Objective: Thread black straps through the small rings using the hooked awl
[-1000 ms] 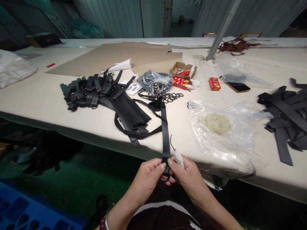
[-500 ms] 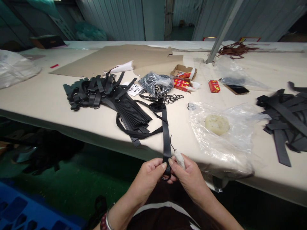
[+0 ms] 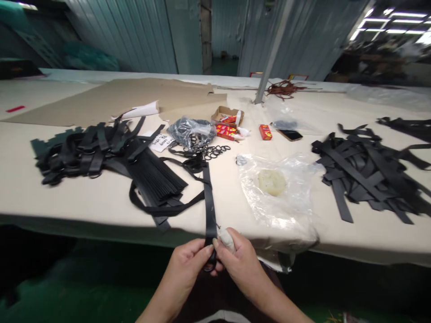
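Over the table's front edge, my left hand (image 3: 189, 259) pinches the near end of a black strap (image 3: 209, 211) between thumb and fingers. A black ring (image 3: 209, 268) hangs at that end, partly covered by my fingers. My right hand (image 3: 238, 256) is closed at the same strap end, its thumb on the strap. It also grips a white-wrapped handle (image 3: 227, 240) with a thin dark tip, which looks like an awl. The strap runs away from me to a cluster of loose black rings (image 3: 215, 151). Left of it lies a stack of flat black straps (image 3: 156, 175).
Looped straps with rings (image 3: 90, 150) lie at left, a strap pile (image 3: 363, 168) at right. A plastic bag (image 3: 296, 197) holds a pale yellowish block (image 3: 272, 182). Further back are red boxes (image 3: 265, 132), a phone (image 3: 290, 134), brown cardboard (image 3: 111, 96) and a metal post (image 3: 274, 54).
The view has turned right, so the table things appear further left and more of the right strap pile shows. Both hands keep their hold on the strap end; the handle's thin tip now lies closer to the strap.
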Demonstrator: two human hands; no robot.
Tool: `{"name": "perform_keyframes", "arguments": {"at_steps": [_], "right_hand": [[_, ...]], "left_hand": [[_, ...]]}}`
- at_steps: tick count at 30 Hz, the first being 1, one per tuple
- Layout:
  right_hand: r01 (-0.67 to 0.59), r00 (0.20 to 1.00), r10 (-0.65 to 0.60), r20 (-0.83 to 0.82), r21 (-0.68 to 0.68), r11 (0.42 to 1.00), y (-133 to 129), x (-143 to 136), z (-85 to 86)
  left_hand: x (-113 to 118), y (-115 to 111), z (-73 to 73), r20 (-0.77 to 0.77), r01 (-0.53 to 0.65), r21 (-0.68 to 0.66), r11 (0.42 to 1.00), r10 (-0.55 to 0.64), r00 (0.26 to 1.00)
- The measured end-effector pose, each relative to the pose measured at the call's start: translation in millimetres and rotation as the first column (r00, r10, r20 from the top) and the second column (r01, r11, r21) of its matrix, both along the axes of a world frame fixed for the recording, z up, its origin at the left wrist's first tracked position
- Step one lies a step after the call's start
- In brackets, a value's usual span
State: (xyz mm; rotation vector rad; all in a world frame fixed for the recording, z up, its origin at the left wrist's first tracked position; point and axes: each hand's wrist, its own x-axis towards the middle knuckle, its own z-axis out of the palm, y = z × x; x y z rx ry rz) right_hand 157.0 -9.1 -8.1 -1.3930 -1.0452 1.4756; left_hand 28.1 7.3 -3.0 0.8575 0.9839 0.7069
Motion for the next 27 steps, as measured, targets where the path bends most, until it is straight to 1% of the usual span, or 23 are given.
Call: {"name": "perform_keyframes", "arguments": {"at_steps": [2, 3, 6, 8, 9, 10, 12, 14, 17, 20, 24, 25, 27], "right_hand": [[0.036, 0.999, -0.038, 0.033, 0.044, 0.998, 3, 5, 2.9], [0.080, 0.994, -0.087, 0.072, 0.090, 0.993, 4, 10, 6.1], [0.259, 0.945, -0.292, 0.148, 0.207, 0.943, 10, 37, 22.5], [0.404, 0.891, -0.440, 0.113, 0.245, 0.881, 16, 62, 34.8], [0.474, 0.854, -0.512, 0.089, 0.272, 0.838, 19, 76, 39.7], [0.526, 0.819, -0.571, 0.061, 0.317, 0.789, 22, 89, 43.3], [0.587, 0.766, -0.643, 0.005, 0.402, 0.702, 30, 113, 46.3], [0.607, 0.735, -0.678, -0.011, 0.455, 0.651, 36, 131, 44.9], [0.603, 0.695, -0.717, 0.055, 0.499, 0.622, 44, 144, 39.8], [0.558, 0.671, -0.727, 0.149, 0.543, 0.627, 50, 147, 36.0], [0.421, 0.586, -0.721, 0.370, 0.621, 0.661, 56, 146, 32.3], [0.399, 0.565, -0.720, 0.402, 0.631, 0.665, 57, 146, 31.3], [0.381, 0.549, -0.720, 0.424, 0.640, 0.667, 58, 145, 29.5]], "left_hand": [[2, 4, 0.7, -0.062, -0.006, 0.020, 1.000, 0.007, 0.998], [3, 7, 1.5, -0.089, -0.012, 0.038, 0.999, 0.015, 0.996], [5, 14, 4.4, -0.132, -0.071, 0.111, 0.991, 0.086, 0.987], [6, 19, 5.2, -0.112, -0.140, 0.161, 0.977, 0.159, 0.981], [6, 22, 5.0, -0.095, -0.169, 0.179, 0.969, 0.188, 0.978], [7, 25, 4.3, -0.084, -0.191, 0.194, 0.962, 0.210, 0.974], [7, 30, 2.3, -0.081, -0.217, 0.227, 0.949, 0.240, 0.967], [7, 34, 1.2, -0.100, -0.221, 0.268, 0.938, 0.255, 0.962], [10, 38, 4.9, -0.156, -0.180, 0.359, 0.916, 0.249, 0.956], [15, 38, 14.8, -0.230, -0.141, 0.434, 0.890, 0.261, 0.938], [23, 38, 27.1, -0.248, -0.176, 0.492, 0.852, 0.332, 0.910], [23, 38, 28.9, -0.249, -0.175, 0.503, 0.846, 0.335, 0.909], [24, 39, 31.3, -0.250, -0.169, 0.523, 0.835, 0.340, 0.907]]}}
